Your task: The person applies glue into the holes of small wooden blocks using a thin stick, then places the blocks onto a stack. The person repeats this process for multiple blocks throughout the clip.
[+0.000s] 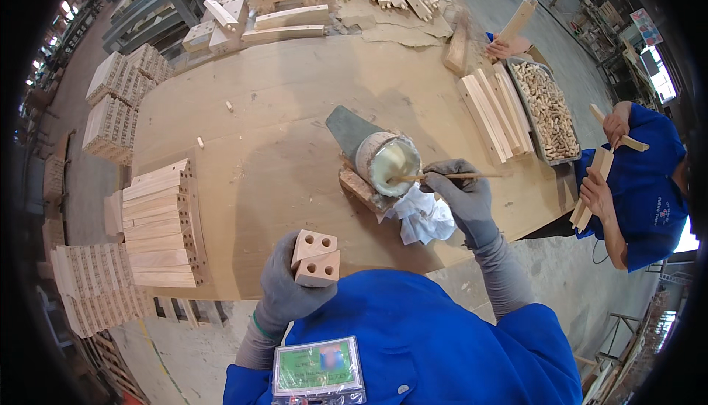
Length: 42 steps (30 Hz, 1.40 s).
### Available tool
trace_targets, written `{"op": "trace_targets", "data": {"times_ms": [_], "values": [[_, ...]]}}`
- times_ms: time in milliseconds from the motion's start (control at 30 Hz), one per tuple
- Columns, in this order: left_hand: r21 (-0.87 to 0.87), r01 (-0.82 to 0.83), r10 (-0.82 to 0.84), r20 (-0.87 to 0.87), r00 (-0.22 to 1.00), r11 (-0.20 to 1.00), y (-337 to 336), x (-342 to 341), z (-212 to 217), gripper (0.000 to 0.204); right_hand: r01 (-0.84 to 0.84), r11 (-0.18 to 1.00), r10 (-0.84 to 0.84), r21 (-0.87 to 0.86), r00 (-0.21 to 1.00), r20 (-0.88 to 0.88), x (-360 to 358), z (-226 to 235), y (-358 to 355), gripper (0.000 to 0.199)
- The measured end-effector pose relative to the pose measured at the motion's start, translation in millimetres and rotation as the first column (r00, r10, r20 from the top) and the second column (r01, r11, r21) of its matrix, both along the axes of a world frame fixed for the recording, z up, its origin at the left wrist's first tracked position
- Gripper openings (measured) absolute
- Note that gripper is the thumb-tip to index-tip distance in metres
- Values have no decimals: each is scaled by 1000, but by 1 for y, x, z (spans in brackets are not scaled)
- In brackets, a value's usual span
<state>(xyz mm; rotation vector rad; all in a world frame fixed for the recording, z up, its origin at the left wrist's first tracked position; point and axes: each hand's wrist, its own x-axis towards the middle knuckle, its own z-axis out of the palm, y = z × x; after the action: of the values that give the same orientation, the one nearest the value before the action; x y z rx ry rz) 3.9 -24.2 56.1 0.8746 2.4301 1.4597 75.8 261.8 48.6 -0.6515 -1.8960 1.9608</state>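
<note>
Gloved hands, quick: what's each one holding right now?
Left hand: closed around two drilled wooden pieces.
Right hand: closed on a thin stick reaching into the pot.

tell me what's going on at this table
A person in blue has a gloved left hand around two wooden pieces, their drilled ends facing up. The gloved right hand holds a thin stick, its far end in a pot of pale liquid. A crumpled white cloth lies beside the pot. More drilled pieces lie lined up at the left. At the right, a co-worker handles other wooden parts near a tray of dowels.
</note>
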Motion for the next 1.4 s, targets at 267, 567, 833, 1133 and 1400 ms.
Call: {"op": "trace_targets", "data": {"times_ms": [267, 567, 833, 1133, 1400], "values": [[-41, 60, -55, 122, 991, 997, 15, -2, 2, 65, 72, 992, -94, -105, 969, -227, 27, 0, -13, 8], [-102, 174, -151, 203, 968, 979, 28, 7, 5, 67, -112, 987, 98, -115, 988, -123, 16, 82, -29, 9], [-58, 212, -206, 99, 974, 975, 29, 16, 4, 67, -349, 937, 347, 29, 936, 62, 6, 97, -38, 13], [-15, 229, -223, 171, 960, 973, 26, 16, 8, 68, -377, 923, 366, 82, 922, 124, 6, 106, -38, 10], [1, 232, -228, 182, 956, 973, 24, 15, 8, 69, -283, 959, 283, 2, 959, 26, 8, 101, -37, 11]]}}
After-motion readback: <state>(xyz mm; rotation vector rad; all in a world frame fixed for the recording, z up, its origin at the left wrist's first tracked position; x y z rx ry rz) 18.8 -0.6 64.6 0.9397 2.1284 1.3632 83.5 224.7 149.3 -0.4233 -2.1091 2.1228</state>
